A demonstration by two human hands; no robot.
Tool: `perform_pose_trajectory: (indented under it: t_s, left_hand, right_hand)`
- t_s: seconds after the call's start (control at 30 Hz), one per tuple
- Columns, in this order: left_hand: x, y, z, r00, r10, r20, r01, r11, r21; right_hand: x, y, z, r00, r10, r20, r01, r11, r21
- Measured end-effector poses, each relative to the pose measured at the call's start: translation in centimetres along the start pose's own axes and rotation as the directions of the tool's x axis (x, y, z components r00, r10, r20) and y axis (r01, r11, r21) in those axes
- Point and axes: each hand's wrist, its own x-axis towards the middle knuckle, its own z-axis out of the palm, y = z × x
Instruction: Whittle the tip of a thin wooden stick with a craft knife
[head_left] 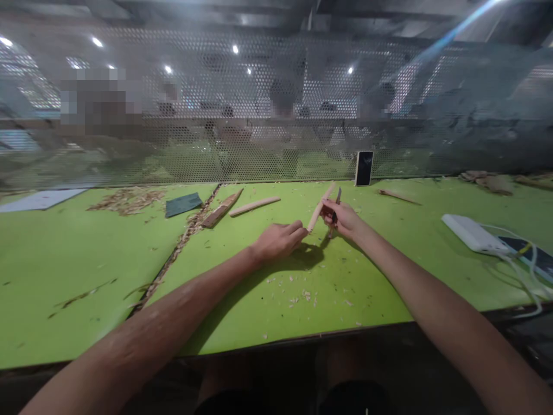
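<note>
A pale, carved wooden stick (317, 214) slants up and away above the green tabletop. Its near end meets the curled fingertips of my left hand (279, 239), which pinches it there. My right hand (341, 218) is closed around a thin knife (339, 196), blade upward, while its thumb and forefinger also touch the stick midway. Part of the knife's handle is hidden by the fingers. To the left of my hands lie a second smooth wooden stick (254, 206) and a rougher brown piece of wood (222, 208).
Wood shavings (127, 202) lie beside a dark green sheet (184, 204). A white power bank (473, 233) with cables sits at right, near a phone (529, 259). Another dark-screened device (364, 168) stands against the perforated screen (259, 150). A thin stick (400, 197) lies right.
</note>
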Motion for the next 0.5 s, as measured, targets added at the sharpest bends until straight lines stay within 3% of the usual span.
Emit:
perform_pose_trajectory:
  t_s: [0.2,0.5]
  left_hand:
    - [-0.1,0.0,0.5,0.999,0.01,-0.047,-0.01,1.0,0.014]
    - [-0.3,-0.3,0.8,0.994,0.047,-0.098,-0.042,0.998,0.049]
  right_hand:
    - [-0.8,-0.5,0.5,0.999,-0.009,0.044,0.011,0.999,-0.038]
    - [-2.0,-0.9,1.6,0.965,0.046,0.259,-0.003,0.987,-0.163]
